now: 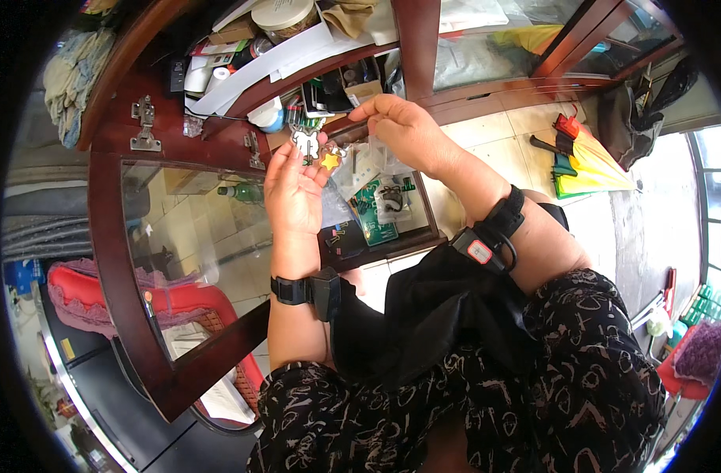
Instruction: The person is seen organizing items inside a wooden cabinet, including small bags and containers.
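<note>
My left hand [295, 192] is raised over an open drawer, palm up. Its fingers hold a small bunch of flat charms: a white figure with a dark outline [306, 145] and a yellow star [330, 161] on a clear piece. To the right of the charms is my right hand [393, 121], its fingers bent and thumb near the index finger; whether something thin is between them cannot be told. Below the hands, the drawer [434, 207] holds a green board with white writing [372, 216], clear plastic bags [393, 198] and binder clips [337, 233].
An open glass cabinet door [109, 236] with a dark red wooden frame stands at left. Crowded shelves hold a lidded jar [283, 18] and paper rolls [218, 77]. A red chair [221, 301] is behind the door glass. A multicoloured umbrella [597, 165] lies at right.
</note>
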The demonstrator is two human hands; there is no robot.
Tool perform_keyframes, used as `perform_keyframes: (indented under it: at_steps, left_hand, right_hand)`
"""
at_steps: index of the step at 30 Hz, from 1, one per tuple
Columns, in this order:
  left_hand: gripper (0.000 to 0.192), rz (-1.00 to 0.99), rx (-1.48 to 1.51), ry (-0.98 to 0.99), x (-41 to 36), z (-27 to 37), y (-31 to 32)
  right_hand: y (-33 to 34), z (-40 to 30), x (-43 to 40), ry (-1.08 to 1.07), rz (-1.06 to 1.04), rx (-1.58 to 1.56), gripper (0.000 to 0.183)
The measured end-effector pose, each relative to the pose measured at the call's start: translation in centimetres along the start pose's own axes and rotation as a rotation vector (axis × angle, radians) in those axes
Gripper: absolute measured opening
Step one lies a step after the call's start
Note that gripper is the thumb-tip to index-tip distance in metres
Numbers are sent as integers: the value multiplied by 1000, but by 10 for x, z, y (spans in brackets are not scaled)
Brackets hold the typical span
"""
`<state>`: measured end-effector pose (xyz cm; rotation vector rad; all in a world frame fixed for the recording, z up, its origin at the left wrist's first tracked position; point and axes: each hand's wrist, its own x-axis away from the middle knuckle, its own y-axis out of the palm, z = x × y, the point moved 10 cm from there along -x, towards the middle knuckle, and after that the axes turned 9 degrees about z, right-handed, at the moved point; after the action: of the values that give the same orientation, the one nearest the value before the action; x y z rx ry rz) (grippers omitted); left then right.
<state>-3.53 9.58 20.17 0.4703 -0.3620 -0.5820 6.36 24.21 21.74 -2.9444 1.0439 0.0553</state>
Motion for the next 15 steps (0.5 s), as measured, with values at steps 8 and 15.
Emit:
perform_keyframes:
  at_steps: [8,15]
  left_hand:
    - [33,-40,97,9,2,0,8]
    - [36,-30,132,-17,4,0,10]
  right_hand:
    - [21,-3,14,114,-156,-165,34]
    - [30,13,15,195,-206,-75,30]
